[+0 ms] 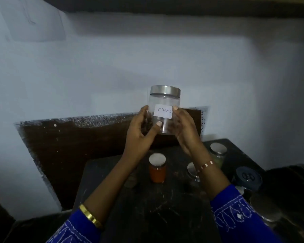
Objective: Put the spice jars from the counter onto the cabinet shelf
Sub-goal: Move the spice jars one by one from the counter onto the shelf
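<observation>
While my blue embroidered sleeves (235, 213) fill the nearest edge of the view, a gold bangle (90, 216) sits on my left forearm and a thin bracelet (205, 165) on my right wrist. Beneath my arms lies the dark, scratched desk (156, 213). On it, between my forearms, stands a jar of orange-red powder (157, 170) with a pale lid. Just to its right, partly hidden behind my right wrist, is a clear jar with a silver lid (192, 171), and farther back on the right stands another jar with a pale lid (218, 152). At the right edge of the desk sits a container with a dark blue lid (247, 177), and a steel-lidded vessel (265, 207) is near my right sleeve.

Above all of these, I hold the cloves jar (164, 109) upright in the air, well clear of the desk. My left hand (140, 134) curls round its left side, thumb pressed on the front near the bottom. My right hand (183, 127) wraps the right side, its fingers (175, 108) touching the edge of the white label that reads "cloves". A silver lid caps the jar.

Behind the jar is a dark brown panel (68, 141) with a ragged pale edge, set against a pale wall (147, 58).
</observation>
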`<state>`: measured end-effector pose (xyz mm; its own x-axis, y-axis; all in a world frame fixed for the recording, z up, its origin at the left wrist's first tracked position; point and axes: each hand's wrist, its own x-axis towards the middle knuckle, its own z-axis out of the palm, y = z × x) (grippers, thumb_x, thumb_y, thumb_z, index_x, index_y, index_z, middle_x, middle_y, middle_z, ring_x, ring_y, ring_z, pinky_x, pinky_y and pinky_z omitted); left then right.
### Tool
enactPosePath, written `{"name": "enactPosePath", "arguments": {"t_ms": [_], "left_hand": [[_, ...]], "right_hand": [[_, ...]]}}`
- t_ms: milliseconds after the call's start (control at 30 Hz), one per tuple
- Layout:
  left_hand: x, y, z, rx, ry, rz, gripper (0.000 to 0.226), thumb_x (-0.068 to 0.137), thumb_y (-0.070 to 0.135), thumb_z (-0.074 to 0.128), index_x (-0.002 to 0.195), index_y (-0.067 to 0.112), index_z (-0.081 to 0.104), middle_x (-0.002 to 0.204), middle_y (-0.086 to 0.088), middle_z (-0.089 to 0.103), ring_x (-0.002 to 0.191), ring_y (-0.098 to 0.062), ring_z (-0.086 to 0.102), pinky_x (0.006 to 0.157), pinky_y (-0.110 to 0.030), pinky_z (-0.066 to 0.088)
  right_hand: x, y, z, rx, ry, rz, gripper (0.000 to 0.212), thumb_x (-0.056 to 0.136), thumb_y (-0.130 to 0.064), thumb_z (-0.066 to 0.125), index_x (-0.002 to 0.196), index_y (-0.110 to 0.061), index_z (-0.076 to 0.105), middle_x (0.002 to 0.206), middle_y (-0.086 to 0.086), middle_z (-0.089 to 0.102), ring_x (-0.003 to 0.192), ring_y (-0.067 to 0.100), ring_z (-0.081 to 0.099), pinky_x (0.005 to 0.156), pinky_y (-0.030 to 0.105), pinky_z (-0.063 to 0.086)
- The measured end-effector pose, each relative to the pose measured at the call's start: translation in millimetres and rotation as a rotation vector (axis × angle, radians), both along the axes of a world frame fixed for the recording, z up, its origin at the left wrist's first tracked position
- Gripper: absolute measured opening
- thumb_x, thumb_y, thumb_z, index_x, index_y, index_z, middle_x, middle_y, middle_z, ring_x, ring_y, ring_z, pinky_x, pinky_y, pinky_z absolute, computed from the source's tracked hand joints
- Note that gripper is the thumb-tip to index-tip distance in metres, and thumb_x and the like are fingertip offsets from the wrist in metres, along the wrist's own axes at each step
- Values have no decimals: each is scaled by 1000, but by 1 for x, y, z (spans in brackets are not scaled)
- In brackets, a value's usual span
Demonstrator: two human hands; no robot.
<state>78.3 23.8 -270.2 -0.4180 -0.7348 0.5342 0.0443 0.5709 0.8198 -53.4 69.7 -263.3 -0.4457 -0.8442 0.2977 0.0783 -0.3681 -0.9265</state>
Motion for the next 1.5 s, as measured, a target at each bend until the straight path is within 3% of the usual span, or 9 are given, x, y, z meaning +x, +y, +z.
{"name": "enactPosePath", "arguments": {"t_ms": [200, 433, 567, 700, 867, 1033, 1267, 1400, 1500], "left_hand": [[-7, -34, 99, -220, 100, 117, 56, 87, 19, 61, 138, 18, 37, 124, 9, 46, 105, -2, 51, 78, -1, 46], [-15, -58, 201, -446, 205, 204, 63, 81, 31, 65, 137, 16, 40, 128, -6, 53, 105, -9, 54, 88, -22, 52], [-22, -66, 254, -539, 239, 203, 68, 73, 33, 63, 135, 14, 42, 119, -1, 52, 93, -3, 57, 82, -11, 49], [-28, -85, 296, -548, 194, 237, 59, 77, 28, 69, 130, 13, 47, 119, -9, 58, 87, -8, 60, 86, -29, 52], [-38, -114, 319, -463, 138, 252, 49, 81, 14, 68, 126, 8, 48, 112, -6, 61, 83, -13, 62, 67, -11, 47], [-48, -148, 327, -430, -58, 320, 47, 85, 17, 62, 129, 9, 47, 121, -5, 60, 106, -17, 59, 84, -24, 44], [-54, -190, 340, -380, -285, 264, 49, 86, -3, 42, 132, 15, 48, 119, -14, 63, 113, -29, 58, 103, -42, 43], [-66, -209, 343, -385, -441, 324, 60, 85, -2, 42, 142, 15, 34, 132, -14, 54, 121, -27, 51, 105, -40, 41], [-73, -216, 348, -387, -594, 420, 62, 90, 5, 41, 147, 9, 18, 147, -17, 35, 133, -30, 37, 109, -35, 33]], "right_hand": [[-3, -33, 105, -124, 181, -115, 31, 95, -36, 44, 117, -14, 44, 119, 10, 58, 93, 21, 61, 79, 35, 53], [-2, -56, 216, -290, 312, -140, 29, 95, -36, 46, 112, -13, 49, 114, 9, 61, 100, 24, 62, 86, 38, 53], [-4, -70, 265, -343, 414, -176, 51, 88, -46, 55, 123, -9, 48, 106, 5, 63, 90, 15, 66, 88, 34, 54], [-13, -89, 304, -343, 514, -258, 58, 85, -51, 57, 126, -13, 44, 101, 1, 59, 93, 20, 61, 92, 38, 51], [-23, -123, 324, -306, 566, -280, 56, 87, -44, 58, 124, -8, 36, 111, 9, 57, 94, 23, 58, 86, 36, 48], [-37, -153, 333, -263, 682, -328, 52, 91, -38, 55, 127, -3, 40, 120, 12, 55, 96, 22, 52, 72, 26, 39], [-68, -194, 340, -88, 756, -277, 63, 88, -43, 57, 128, -1, 34, 119, 13, 48, 100, 27, 53, 92, 40, 46], [-81, -216, 348, 30, 900, -356, 35, 87, -39, 60, 85, -6, 50, 95, 10, 50, 88, 25, 52, 71, 31, 48], [-87, -231, 347, 102, 1054, -494, 40, 84, -28, 66, 61, -9, 40, 66, 5, 44, 66, 20, 45, 47, 20, 26]]}}
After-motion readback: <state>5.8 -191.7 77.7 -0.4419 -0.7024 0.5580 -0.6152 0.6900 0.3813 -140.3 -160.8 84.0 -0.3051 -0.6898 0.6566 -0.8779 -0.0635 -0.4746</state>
